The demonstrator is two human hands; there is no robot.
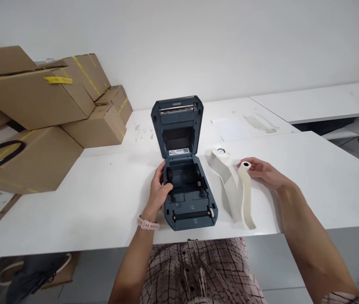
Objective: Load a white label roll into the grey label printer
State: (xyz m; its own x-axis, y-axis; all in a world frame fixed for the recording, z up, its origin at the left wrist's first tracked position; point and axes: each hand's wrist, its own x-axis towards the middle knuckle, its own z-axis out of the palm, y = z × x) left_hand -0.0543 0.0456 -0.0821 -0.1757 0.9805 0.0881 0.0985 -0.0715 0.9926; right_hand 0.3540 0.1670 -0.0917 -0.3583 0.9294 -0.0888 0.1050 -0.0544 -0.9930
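A dark grey label printer [190, 198] sits on the white table with its lid raised and its roll bay bare. My left hand [159, 190] grips the printer's left side, thumb over the inner edge and fingers along the outside. To the right of the printer, my right hand [266, 172] holds a small white paper roll [246, 165] with a dark core, its fingers partly behind it. A loose strip [247, 202] hangs from that roll towards the table's front edge. Between this roll and the printer stands another white paper roll [219, 155] with a blue-edged core, also trailing paper.
Several cardboard boxes [93, 131] with yellow tape are piled on the left of the table. A black loop [21, 147] lies on one of them. Behind the rolls is a whitish sheet [227, 128]. A white shelf [334, 101] extends at the back right.
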